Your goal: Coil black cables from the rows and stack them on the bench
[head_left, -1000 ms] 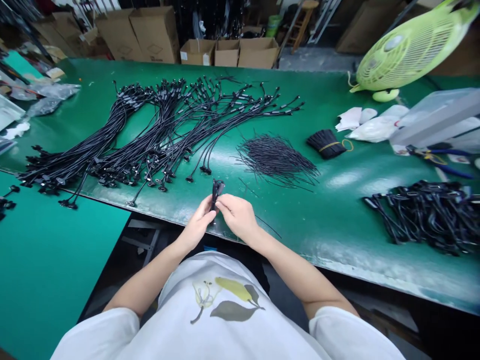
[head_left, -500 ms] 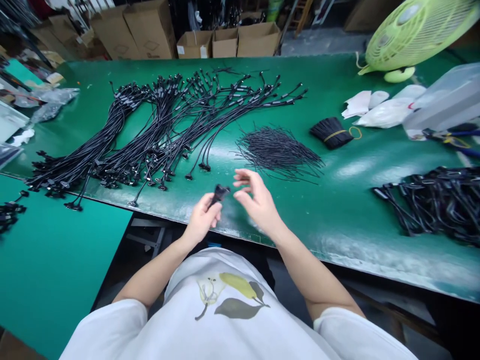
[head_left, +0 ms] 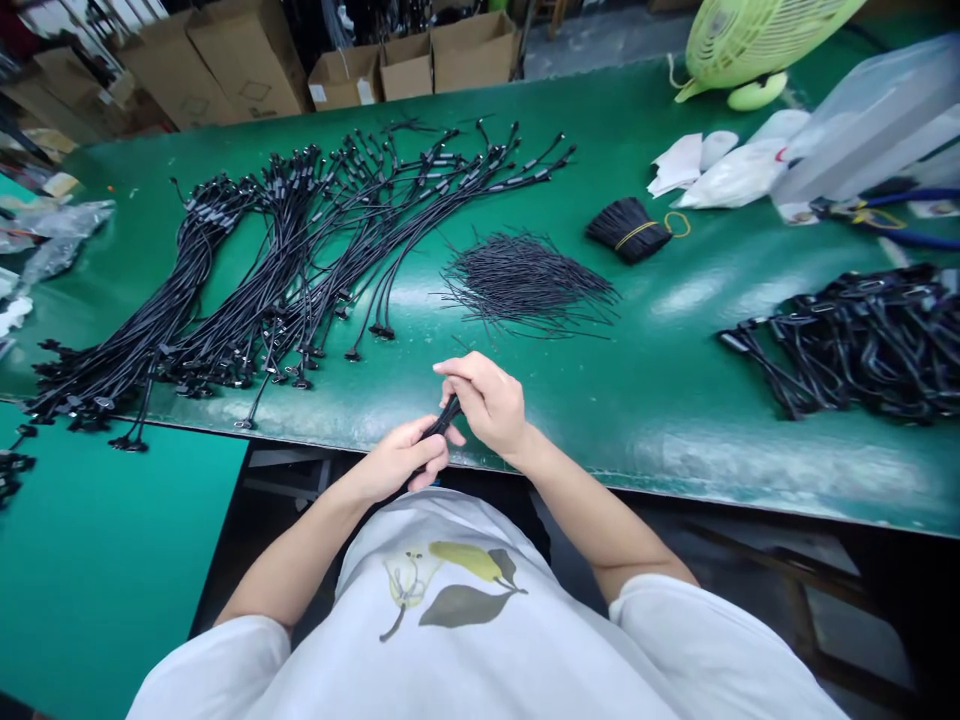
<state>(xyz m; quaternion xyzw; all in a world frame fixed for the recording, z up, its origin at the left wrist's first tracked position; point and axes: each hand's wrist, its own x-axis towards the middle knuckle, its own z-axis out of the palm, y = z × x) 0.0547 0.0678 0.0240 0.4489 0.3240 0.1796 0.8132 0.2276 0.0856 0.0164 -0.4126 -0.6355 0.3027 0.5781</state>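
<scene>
A black cable (head_left: 441,424), folded into a narrow bundle, lies between my hands at the bench's front edge. My left hand (head_left: 409,455) is closed around its lower part. The fingers of my right hand (head_left: 486,402) are curled round the upper end, which they partly hide. Just beyond my hands is a loose pile of thin black ties (head_left: 529,280). Further left, long black cables (head_left: 300,270) with connectors at their ends lie spread in rows. To the right sits a heap of folded black cables (head_left: 855,345).
A bundle of black ties (head_left: 628,230) held by a yellow band lies behind the loose pile. Pliers (head_left: 870,208), a white bag (head_left: 739,175) and a green fan (head_left: 750,50) are at the right. Cardboard boxes (head_left: 472,55) stand beyond the green bench (head_left: 645,400).
My right hand has moved left and in to the cable, and its fingers have closed on it. The bundle in my left hand now shows longer. The head view has shifted and turned slightly.
</scene>
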